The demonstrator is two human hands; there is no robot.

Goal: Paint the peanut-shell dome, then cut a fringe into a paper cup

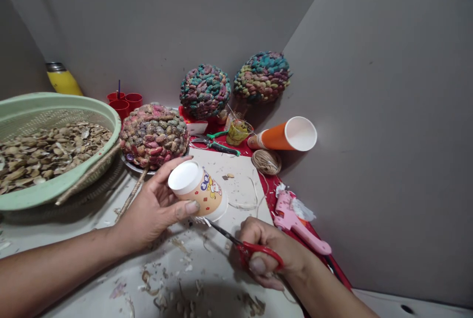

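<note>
A paper cup [202, 191] with a cartoon print is tilted, its white base facing up and toward me. Around its side wrap the fingers and thumb of my left hand [166, 197]. My right hand [266, 254] grips a pair of scissors [254, 251] with red handles and dark blades. The blade tips meet the cup's lower rim, where a thin cut strip of white paper shows. Part of the cup's far side is hidden.
A green basket [22, 202] of shells stands left, beside a ball of coloured shells [155, 135]. Behind are two more shell balls [205, 90], green-handled pliers [218, 144], an orange cup [275, 135] and a twine roll [266, 161]. A pink glue gun [299, 227] lies right.
</note>
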